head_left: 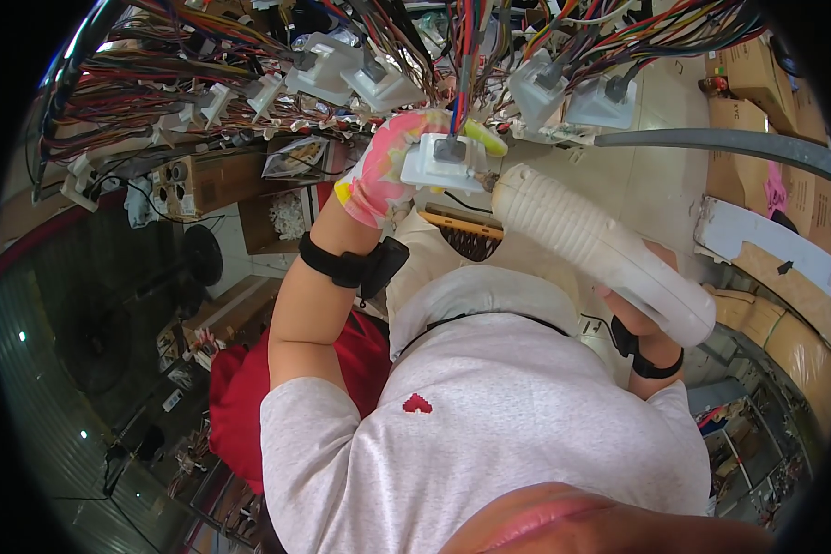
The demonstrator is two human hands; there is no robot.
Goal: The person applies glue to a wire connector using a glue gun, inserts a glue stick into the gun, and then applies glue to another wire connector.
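Both your hands are busy: left hand [379, 175] clamps the white connector block [445, 162], right hand [651, 309] grips the white power screwdriver [600, 254] against it, fastening apparently underway, unfinished.

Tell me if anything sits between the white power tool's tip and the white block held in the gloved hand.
Nothing visible does: the white power tool in the right hand has its tip against the white block, which the left hand grips.

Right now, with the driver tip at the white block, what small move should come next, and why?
Probably press the driver straight in. Its tip sits at the side of the block, which the left hand holds from the other side. The right hand grips the handle.
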